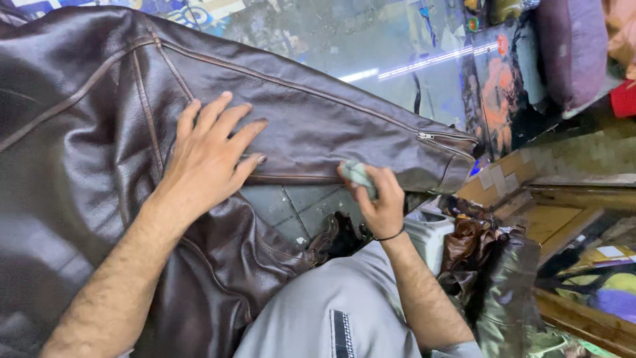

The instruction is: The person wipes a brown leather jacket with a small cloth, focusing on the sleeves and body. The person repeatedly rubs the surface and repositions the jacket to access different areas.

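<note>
Under the flat left hand (205, 156) lies a dark brown leather jacket (79, 132), its skin glossy and faintly grained, with raised stitched seams catching the light. Just beyond the right hand (381, 199), a small metal zip pull (425, 136) glints on the sleeve. In that right grip sits a pale grey-green cloth wad (359, 174), soft and matt (slightly crumpled). Past both hands the glass tabletop (371, 46) shines smooth and mirror-like. Below the wrists, light grey woven trousers (331, 298) look matt.

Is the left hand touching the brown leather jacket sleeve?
Touching. The head view shows the left hand lying flat, fingers spread, pressed on the brown leather jacket at the sleeve's base.
</note>
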